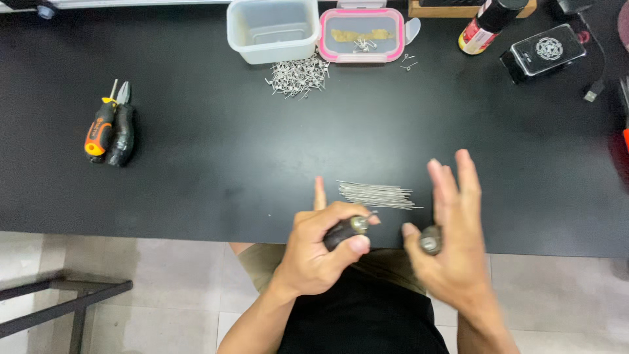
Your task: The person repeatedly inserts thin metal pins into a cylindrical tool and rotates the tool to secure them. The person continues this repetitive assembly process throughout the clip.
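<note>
Gripping one dark tool handle, left hand curls shut; right hand spread, thumb pinning another handle

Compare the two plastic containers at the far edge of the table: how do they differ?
The clear tub is deeper, lidless and looks empty; the pink-rimmed box is shallower, with a few small metal pieces and a brownish scrap showing inside. Both stand behind the pile of bent metal pins.

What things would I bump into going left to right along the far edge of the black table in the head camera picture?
Clear plastic tub → pink-rimmed container → red and black bottle → black box.
</note>
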